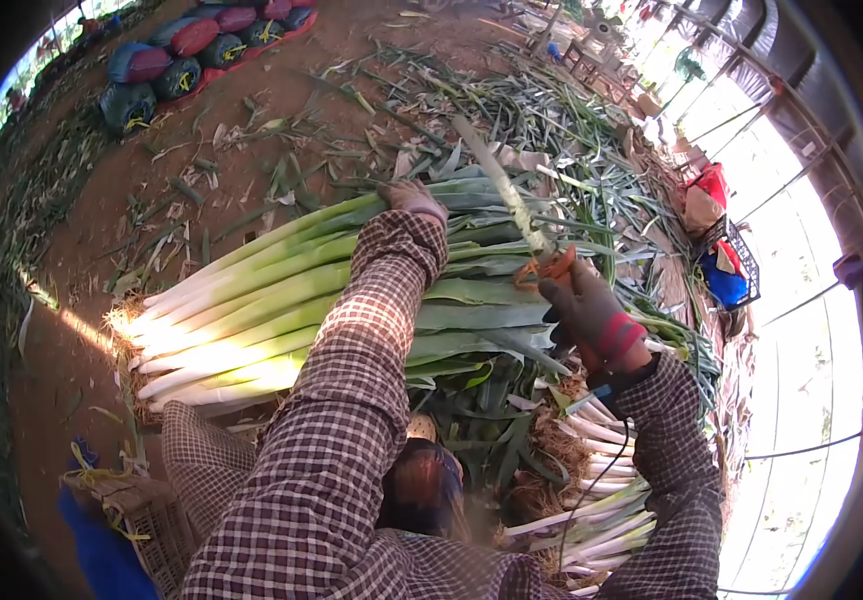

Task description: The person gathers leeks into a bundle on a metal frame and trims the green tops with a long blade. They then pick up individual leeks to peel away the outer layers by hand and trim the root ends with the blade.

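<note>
A large bundle of long leeks (pixel 251 300), white stalks at the left and green leaves at the right, lies across my lap. My left hand (pixel 413 197), in a glove, reaches over the far side of the bundle and presses on the leaves. My right hand (pixel 591 315), in a dark glove with a red cuff, grips a pale twisted tie strap (pixel 511 195) that runs up and away from the bundle.
Loose leek leaves (pixel 511 100) litter the dirt floor beyond. More leeks with roots (pixel 591 490) lie at my right. Filled net sacks (pixel 181 50) sit at the far left. A woven basket (pixel 151 520) stands at my lower left. Greenhouse frame (pixel 781 190) at the right.
</note>
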`<state>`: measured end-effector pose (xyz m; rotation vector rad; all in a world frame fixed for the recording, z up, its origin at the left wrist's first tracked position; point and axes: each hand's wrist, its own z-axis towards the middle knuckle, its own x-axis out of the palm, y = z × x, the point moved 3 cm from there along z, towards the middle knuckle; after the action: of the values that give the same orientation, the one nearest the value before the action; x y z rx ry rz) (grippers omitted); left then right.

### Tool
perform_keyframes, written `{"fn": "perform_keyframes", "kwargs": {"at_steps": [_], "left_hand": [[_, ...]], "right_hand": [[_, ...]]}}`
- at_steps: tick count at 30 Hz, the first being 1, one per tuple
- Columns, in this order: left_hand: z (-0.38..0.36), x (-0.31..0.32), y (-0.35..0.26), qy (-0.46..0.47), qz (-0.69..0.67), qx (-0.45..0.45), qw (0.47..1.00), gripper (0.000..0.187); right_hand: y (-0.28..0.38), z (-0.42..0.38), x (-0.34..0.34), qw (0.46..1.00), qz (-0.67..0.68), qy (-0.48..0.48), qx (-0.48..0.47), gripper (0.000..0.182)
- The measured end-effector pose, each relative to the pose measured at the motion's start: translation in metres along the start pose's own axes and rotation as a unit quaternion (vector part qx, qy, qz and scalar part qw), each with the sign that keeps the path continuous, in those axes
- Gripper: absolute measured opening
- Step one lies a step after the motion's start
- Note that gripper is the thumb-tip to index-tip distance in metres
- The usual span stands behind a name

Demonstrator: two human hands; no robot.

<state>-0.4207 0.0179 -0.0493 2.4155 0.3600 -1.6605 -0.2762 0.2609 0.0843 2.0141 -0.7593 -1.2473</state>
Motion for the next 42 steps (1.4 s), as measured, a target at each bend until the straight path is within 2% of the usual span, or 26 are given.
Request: {"fn": "perform_keyframes", "kwargs": {"at_steps": [1, 4, 7, 13, 19, 25, 31, 34, 42], "left_hand": [[-0.002, -0.002, 0.000, 0.002, 0.005, -0.001, 1.000, 0.072], [-0.001, -0.001, -0.001, -0.001, 0.002, -0.007, 1.000, 0.072], [-0.001, 0.000, 0.000, -0.009, -0.003, -0.003, 1.000, 0.071], [-0.004, -0.001, 0.000, -0.025, 0.004, -0.007, 1.000, 0.071], [-0.003, -0.003, -0.002, -0.024, -0.002, -0.014, 1.000, 0.070], [0.005, 0.003, -0.005, -0.022, 0.012, -0.019, 1.000, 0.071], [0.004, -0.001, -0.004, -0.003, 0.014, -0.015, 1.000, 0.070], [0.009, 0.000, -0.004, 0.009, 0.001, -0.007, 1.000, 0.069], [0.009, -0.001, -0.005, 0.008, 0.010, -0.014, 1.000, 0.071]], "right_hand": [[0.007, -0.004, 0.005, 0.995, -0.096, -0.025, 0.011, 0.034], [-0.014, 0.014, 0.010, 0.945, -0.271, -0.049, -0.175, 0.031], [-0.018, 0.013, 0.013, 0.942, -0.307, -0.027, -0.136, 0.029], [-0.010, 0.008, 0.020, 0.897, -0.416, -0.021, -0.145, 0.033], [-0.002, 0.008, 0.032, 0.886, -0.460, 0.013, -0.056, 0.035], [-0.002, 0.015, 0.039, 0.883, -0.469, -0.005, -0.019, 0.036], [-0.007, 0.015, 0.037, 0.886, -0.460, -0.012, -0.050, 0.033], [0.001, 0.013, 0.027, 0.905, -0.418, -0.004, -0.081, 0.033], [0.000, 0.013, 0.025, 0.890, -0.449, -0.022, -0.081, 0.031]]}}
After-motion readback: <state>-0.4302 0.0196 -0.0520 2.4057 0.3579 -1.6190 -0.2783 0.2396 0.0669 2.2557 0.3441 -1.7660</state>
